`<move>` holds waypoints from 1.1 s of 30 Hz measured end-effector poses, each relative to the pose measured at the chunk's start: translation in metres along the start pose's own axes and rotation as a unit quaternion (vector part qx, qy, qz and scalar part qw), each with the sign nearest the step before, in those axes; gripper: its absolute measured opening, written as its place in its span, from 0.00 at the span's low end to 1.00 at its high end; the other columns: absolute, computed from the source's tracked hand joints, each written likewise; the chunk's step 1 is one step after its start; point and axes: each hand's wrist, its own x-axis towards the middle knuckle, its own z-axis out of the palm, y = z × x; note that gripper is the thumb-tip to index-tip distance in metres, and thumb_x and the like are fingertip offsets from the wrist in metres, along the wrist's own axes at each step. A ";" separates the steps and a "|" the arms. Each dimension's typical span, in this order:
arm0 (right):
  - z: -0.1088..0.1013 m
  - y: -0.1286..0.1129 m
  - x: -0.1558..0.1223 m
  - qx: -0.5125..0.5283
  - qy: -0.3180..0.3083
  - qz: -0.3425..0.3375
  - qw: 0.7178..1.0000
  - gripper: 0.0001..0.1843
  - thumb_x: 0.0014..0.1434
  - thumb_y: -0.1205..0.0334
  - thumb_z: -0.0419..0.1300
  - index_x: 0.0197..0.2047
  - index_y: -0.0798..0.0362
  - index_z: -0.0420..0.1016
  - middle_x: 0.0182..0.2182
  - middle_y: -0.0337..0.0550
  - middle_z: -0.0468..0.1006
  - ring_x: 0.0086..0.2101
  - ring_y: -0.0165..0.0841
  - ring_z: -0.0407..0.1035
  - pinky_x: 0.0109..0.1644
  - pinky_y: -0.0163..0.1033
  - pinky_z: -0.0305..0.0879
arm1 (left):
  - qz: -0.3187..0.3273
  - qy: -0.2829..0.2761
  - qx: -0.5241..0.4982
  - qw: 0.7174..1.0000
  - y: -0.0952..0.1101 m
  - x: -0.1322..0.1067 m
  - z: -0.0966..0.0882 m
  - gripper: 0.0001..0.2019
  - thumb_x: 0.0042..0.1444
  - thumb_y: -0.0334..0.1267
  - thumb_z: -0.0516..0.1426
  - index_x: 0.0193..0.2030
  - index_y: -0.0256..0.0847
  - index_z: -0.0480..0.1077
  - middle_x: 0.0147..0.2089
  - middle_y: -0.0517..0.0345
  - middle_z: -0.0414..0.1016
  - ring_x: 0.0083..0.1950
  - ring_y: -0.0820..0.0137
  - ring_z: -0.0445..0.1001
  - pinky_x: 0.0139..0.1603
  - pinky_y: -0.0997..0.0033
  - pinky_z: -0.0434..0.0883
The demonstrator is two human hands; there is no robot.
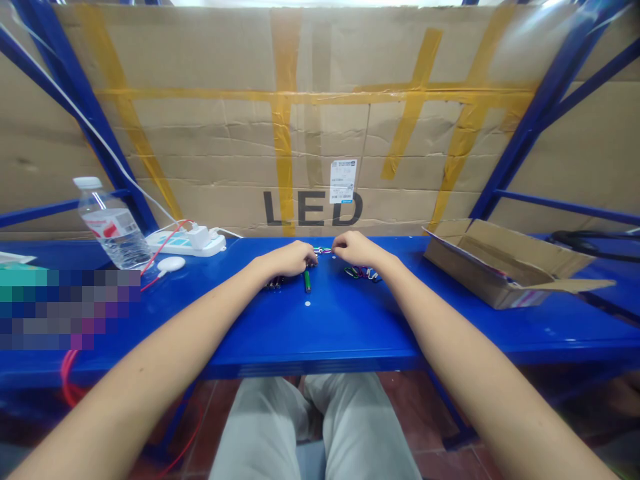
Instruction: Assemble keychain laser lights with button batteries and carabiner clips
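Note:
Both my hands are over the back half of the blue table. My left hand (296,257) has its fingers curled together, and a small green cylinder (307,281) with a dark end extends from beneath the fingertips toward me. Several dark, shiny small pieces (274,284) lie partly hidden under the left wrist. My right hand (350,247) is closed, its fingertips at a row of small coloured metal pieces (323,251) between the hands. What it grips is hidden. Beside the right wrist lies a bunch of coloured carabiners (361,273), partly covered by the forearm.
An open cardboard box (493,270) stands at the right on the blue table (310,340). On the left are a water bottle (113,223), a white power strip (210,245), a round white charger (171,264) and a red cable (70,373). A large taped carton (225,147) closes off the back.

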 end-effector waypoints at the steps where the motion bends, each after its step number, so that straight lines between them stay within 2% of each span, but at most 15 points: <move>1: 0.000 0.000 0.000 0.001 0.000 0.000 1.000 0.11 0.55 0.67 0.55 0.34 0.55 0.80 0.32 0.43 0.81 0.31 0.32 0.70 0.33 0.34 0.59 | -0.001 -0.002 0.002 1.000 0.001 0.000 0.000 0.25 0.51 0.21 0.49 0.51 0.39 0.79 0.51 0.49 0.79 0.50 0.64 0.76 0.55 0.68 0.69; 7: -0.001 0.001 0.000 0.007 0.003 0.008 1.000 0.11 0.55 0.68 0.55 0.33 0.55 0.80 0.32 0.43 0.82 0.32 0.32 0.70 0.34 0.34 0.59 | 0.000 -0.008 -0.013 1.000 0.003 0.001 0.000 0.26 0.50 0.20 0.49 0.49 0.39 0.80 0.50 0.50 0.80 0.49 0.65 0.77 0.53 0.70 0.70; 15: -0.002 0.004 0.001 -0.006 0.012 -0.001 1.000 0.11 0.54 0.69 0.54 0.31 0.55 0.79 0.32 0.43 0.82 0.32 0.32 0.71 0.35 0.34 0.59 | 0.056 -0.003 -0.032 0.998 0.011 0.003 0.001 0.21 0.55 0.22 0.50 0.47 0.40 0.81 0.49 0.51 0.80 0.48 0.66 0.77 0.51 0.72 0.70; 20: -0.003 0.003 0.000 -0.005 0.018 0.000 1.000 0.11 0.54 0.69 0.54 0.31 0.55 0.79 0.32 0.43 0.82 0.33 0.32 0.71 0.35 0.34 0.59 | 0.004 0.010 -0.039 0.999 0.005 0.000 -0.007 0.24 0.47 0.20 0.51 0.46 0.39 0.80 0.47 0.51 0.81 0.46 0.65 0.77 0.46 0.71 0.70; 24: -0.003 0.002 0.001 -0.005 0.015 0.004 1.000 0.10 0.54 0.68 0.55 0.32 0.55 0.79 0.32 0.44 0.82 0.32 0.32 0.71 0.35 0.34 0.60 | -0.038 -0.015 -0.075 0.996 -0.002 -0.002 -0.011 0.25 0.43 0.20 0.50 0.44 0.41 0.79 0.42 0.54 0.82 0.41 0.67 0.78 0.43 0.73 0.71; 27: -0.004 0.002 0.001 -0.004 0.013 0.008 1.000 0.10 0.54 0.69 0.56 0.32 0.55 0.79 0.32 0.44 0.82 0.33 0.33 0.71 0.36 0.35 0.60 | -0.043 -0.029 -0.087 0.995 -0.004 -0.002 -0.010 0.26 0.41 0.21 0.50 0.44 0.41 0.79 0.41 0.55 0.83 0.41 0.68 0.78 0.42 0.74 0.71; 33: -0.004 0.003 0.001 -0.001 0.013 0.002 1.000 0.11 0.54 0.69 0.55 0.31 0.55 0.79 0.32 0.44 0.82 0.33 0.33 0.71 0.36 0.35 0.60 | -0.019 -0.022 -0.127 0.992 0.003 -0.001 -0.009 0.26 0.40 0.20 0.49 0.43 0.41 0.79 0.40 0.55 0.83 0.40 0.68 0.78 0.41 0.74 0.71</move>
